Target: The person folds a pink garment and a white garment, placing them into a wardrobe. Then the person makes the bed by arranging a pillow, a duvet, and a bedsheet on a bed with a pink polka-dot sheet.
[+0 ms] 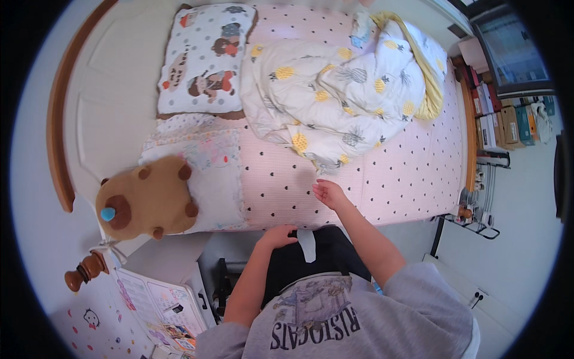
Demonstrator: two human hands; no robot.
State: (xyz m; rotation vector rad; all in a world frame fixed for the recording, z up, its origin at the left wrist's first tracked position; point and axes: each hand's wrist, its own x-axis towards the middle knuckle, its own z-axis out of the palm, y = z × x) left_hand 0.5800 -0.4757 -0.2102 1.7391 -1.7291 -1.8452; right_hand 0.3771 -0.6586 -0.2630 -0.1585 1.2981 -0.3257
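My right hand (pixel 330 194) hovers over the pink bed sheet (pixel 278 190) with small dark hearts, its fingers loosely curled around nothing. Just beyond its fingertips lies the lower corner of a white quilt (pixel 309 107) printed with pineapples, rumpled and with a yellow underside folded up at its right. My left hand (pixel 279 236) is low by the bed's near edge, against my dark trousers (pixel 332 251), thumb and fingers apart. Beside it a white strip (pixel 307 246) hangs over the trousers; what it is cannot be told.
A brown plush animal (pixel 166 197) lies on a pale floral pillow (pixel 215 193) at the left. Behind it is a cartoon-print pillow (pixel 202 58). A wooden-trimmed headboard (pixel 58 112) bounds the left; boxes (pixel 509 128) and a metal rack (pixel 489 197) stand past the bed's right end.
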